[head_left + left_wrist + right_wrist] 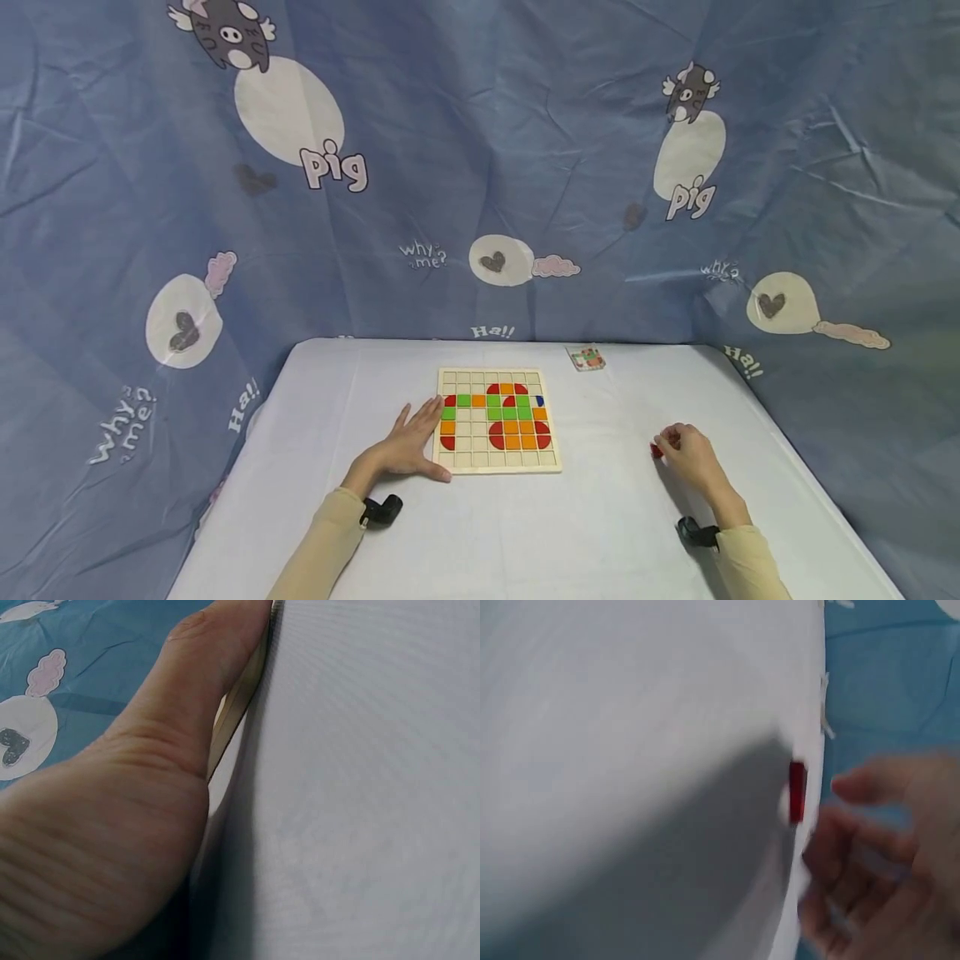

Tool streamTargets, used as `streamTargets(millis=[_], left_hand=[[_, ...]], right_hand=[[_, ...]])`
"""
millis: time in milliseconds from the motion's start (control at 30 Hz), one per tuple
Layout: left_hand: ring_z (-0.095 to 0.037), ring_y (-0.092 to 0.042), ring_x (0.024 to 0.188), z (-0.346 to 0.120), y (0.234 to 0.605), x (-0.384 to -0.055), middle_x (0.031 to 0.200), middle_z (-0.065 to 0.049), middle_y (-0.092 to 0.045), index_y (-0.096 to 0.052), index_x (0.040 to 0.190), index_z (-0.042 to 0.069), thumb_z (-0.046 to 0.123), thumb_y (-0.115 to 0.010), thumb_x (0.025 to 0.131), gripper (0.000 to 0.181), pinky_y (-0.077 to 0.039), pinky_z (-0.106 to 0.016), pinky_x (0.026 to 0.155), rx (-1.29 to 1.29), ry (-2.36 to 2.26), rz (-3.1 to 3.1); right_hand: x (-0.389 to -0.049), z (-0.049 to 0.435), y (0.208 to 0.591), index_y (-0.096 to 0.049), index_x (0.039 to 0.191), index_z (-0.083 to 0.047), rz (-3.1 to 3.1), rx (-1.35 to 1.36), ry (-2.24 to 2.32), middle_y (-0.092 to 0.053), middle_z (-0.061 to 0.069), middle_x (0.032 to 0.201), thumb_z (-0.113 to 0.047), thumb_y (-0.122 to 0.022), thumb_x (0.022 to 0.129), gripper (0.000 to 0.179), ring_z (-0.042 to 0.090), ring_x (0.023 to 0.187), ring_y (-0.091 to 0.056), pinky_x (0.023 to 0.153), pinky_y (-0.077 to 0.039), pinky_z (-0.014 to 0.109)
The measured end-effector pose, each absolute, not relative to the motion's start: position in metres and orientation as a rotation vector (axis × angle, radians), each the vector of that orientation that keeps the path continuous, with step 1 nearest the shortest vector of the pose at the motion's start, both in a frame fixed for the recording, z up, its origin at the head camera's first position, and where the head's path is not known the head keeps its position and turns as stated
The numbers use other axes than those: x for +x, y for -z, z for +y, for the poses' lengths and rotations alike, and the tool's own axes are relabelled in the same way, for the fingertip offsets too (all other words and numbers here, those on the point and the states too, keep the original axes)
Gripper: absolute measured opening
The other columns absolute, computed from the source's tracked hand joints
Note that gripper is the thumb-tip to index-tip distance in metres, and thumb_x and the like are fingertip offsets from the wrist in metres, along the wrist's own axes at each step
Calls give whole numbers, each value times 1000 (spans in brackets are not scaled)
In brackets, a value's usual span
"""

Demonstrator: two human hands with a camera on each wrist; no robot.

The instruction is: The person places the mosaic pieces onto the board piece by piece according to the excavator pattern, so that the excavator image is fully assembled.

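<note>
A square wooden grid board lies on the table, with red, green and orange flat pieces and one blue piece in its cells. My left hand rests spread at the board's left side, fingertips on that edge and thumb by the near-left corner. In the left wrist view the thumb lies along the board's pale edge. Well to the right of the board, my right hand is close over a small red piece. Its fingers are loosely bent, and thumb and forefinger stand apart beside the piece.
A small printed card lies near the table's back edge, behind and right of the board. White cloth covers the table. A blue patterned curtain hangs behind and along both sides.
</note>
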State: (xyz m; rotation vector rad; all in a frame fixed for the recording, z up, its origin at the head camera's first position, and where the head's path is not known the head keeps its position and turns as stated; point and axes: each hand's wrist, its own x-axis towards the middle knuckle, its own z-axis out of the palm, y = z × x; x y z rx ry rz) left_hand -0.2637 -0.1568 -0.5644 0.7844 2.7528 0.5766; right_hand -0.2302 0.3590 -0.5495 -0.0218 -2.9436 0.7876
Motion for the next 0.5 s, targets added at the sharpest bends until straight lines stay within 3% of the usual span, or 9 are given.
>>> streamTargets(millis=[100,167,500], left_hand=[[-29,0,151,-156,565,-263,163,-13,3,0,155,3,74,-70,66,133,7,-57,119,778,-567,2752],[-30,0,151,-156,565,-263,163,-13,3,-1,155,3,73,-71,66,133,7,-58,119,776,-571,2756],[-30,0,151,-155,563,-262,163,-13,2,-1,155,3,73,-72,66,133,7,-58,119,768,-588,2753]], right_hand=[[-227,364,555,-65,108,2,-2903,198,-781,-62,14,103,-2,-65,83,25,23,87,-61,74,-51,39],[-226,366,558,-66,109,0,-2899,274,-780,-63,12,105,0,-68,81,29,21,89,-61,76,-52,38],[-228,362,559,-66,99,-3,-2956,169,-889,-67,5,91,-10,-73,83,19,12,80,-62,62,-51,20]])
